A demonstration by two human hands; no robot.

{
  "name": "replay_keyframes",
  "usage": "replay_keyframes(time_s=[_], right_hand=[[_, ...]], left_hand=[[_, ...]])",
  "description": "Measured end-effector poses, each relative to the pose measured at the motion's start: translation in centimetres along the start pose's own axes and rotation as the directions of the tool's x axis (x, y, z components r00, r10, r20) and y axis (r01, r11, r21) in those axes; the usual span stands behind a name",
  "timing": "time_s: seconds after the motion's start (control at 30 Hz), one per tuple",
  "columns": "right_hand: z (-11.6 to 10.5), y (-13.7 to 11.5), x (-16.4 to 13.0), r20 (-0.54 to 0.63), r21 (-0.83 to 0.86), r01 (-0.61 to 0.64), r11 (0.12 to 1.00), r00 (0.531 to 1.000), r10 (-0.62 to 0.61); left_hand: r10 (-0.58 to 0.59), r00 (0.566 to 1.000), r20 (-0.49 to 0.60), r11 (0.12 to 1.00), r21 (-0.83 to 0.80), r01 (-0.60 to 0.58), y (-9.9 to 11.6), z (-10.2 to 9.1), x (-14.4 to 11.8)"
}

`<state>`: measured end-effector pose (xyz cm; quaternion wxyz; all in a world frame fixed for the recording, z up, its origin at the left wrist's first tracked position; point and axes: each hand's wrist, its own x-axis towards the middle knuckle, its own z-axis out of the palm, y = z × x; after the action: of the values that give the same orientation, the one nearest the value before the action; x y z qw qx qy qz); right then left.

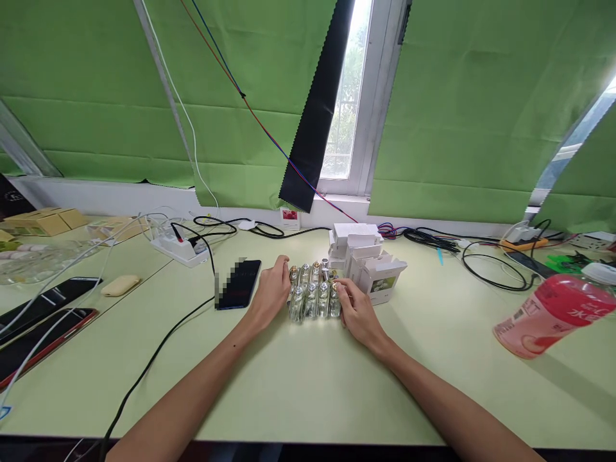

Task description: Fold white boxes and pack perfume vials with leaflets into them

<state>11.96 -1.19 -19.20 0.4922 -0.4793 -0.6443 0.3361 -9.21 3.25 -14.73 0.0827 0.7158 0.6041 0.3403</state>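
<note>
Several small clear glass bottles (pixel 311 296) with gold and silver caps stand packed in rows on the pale green table (pixel 308 391). My left hand (pixel 270 294) presses against the left side of the group, fingers curled by a gold cap. On the other side, my right hand (pixel 357 312) touches the group's right side, fingertips against the nearest bottles. Both hands cup the cluster between them. Whether either hand grips a single bottle is not clear.
White small cartons (pixel 366 258) are piled just behind the bottles. A dark phone (pixel 239 283) lies left of my left hand. A pink drink bottle (pixel 553 312) stands at the right. A power strip (pixel 179 247), cables, more phones (pixel 45 301) and cardboard boxes (pixel 43 221) lie at the left and back.
</note>
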Motion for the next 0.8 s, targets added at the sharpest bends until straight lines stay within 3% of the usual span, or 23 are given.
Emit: replay_keyframes(time_s=[0.2,0.33,0.47,0.53,0.6,0.8], right_hand=[[-0.1,-0.2,-0.1,0.009,-0.016,-0.011,1.0,1.0,0.012],[-0.1,-0.3,-0.1,-0.041,-0.066,0.004,0.998,0.999,-0.007],[-0.1,0.2,0.0,-0.135,-0.222,0.042,0.974,0.988,-0.073],[-0.2,0.4,0.1,-0.155,-0.291,0.039,0.956,0.984,-0.088],[-0.4,0.5,0.2,-0.159,-0.348,0.018,0.937,0.984,-0.078],[-0.7,-0.2,0.3,-0.033,-0.534,-0.076,0.842,0.997,0.069]], left_hand=[[0.003,1.0,-0.028,0.999,0.046,-0.002,0.3,-0.1,0.0],[-0.027,1.0,0.016,0.997,0.074,0.025,0.8,-0.7,-0.1],[-0.112,0.989,0.1,0.943,0.324,0.074,1.0,-1.8,-0.3],[-0.2,0.96,0.198,0.878,0.47,0.086,0.8,-2.3,-0.2],[-0.241,0.93,0.279,0.856,0.513,0.068,0.5,-2.8,-0.1],[-0.227,0.836,0.5,0.896,0.444,-0.022,-0.4,-3.5,0.5]])
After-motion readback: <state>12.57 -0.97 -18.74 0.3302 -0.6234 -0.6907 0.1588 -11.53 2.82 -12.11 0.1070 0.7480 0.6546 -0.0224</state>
